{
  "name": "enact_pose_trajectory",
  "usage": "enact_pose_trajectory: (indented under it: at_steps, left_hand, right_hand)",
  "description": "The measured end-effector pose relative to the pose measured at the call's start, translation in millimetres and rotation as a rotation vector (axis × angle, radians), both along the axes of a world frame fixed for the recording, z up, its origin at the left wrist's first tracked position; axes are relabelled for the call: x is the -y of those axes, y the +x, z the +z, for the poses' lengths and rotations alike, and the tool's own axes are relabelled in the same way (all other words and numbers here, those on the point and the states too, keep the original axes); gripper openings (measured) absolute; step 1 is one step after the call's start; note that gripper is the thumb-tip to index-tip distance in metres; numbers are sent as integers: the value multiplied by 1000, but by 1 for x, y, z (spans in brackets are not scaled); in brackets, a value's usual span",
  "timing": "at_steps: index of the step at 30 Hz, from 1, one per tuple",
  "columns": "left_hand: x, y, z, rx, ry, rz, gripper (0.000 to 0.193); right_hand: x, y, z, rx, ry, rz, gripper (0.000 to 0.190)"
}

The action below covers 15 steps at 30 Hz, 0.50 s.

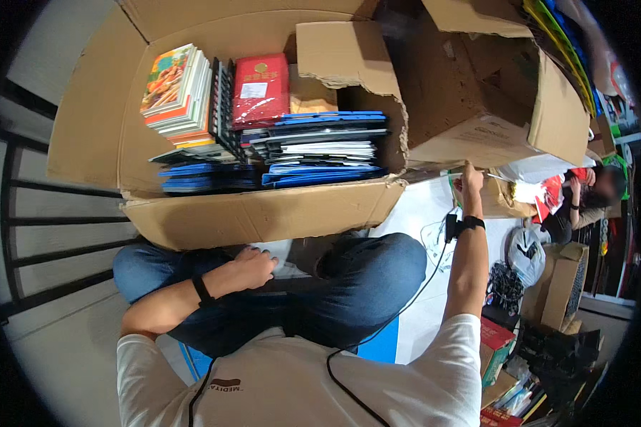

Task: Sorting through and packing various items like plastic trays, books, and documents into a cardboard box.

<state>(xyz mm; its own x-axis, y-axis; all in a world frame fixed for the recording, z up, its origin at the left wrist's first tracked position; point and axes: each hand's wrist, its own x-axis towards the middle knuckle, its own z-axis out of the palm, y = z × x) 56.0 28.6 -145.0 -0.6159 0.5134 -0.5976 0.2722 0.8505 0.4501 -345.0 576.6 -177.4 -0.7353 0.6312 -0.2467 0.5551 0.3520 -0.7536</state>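
My left hand (253,267) rests over my crossed legs, its fingers loosely bent and the palm hidden. At the right, my right hand (471,180) reaches to the lower edge of a tilted cardboard box (459,152), one finger extended against it. A thin white strip (494,176) passes by that hand; whether the fingers grip it or the box is unclear. Directly before me stands an open cardboard box (267,211). Inside it are a stack of books (165,85), a black mesh organizer (227,104), a red plastic-wrapped folder (262,91) and several blue and black file folders (320,173).
Black metal railings (67,219) run along the left. To the right are a white plastic bag (526,256), tangled black cables (505,288), a cardboard carton (558,288) and a red-and-green box (497,347). Another person (577,197) sits at the far right.
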Motion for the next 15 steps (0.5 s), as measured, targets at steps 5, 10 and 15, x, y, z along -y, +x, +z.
enact_pose_trajectory:
  at_steps: [5,10,15]
  left_hand:
    - [2,-1,3,55,-71,-23,39]
    - [1,-4,5,58,-70,6,38]
    - [2,-6,8,76,-62,-4,38]
  right_hand:
    - [-4,5,-4,118,-66,36,58]
    - [-3,14,-24,195,17,39,52]
    - [-25,28,-50,181,-43,32,42]
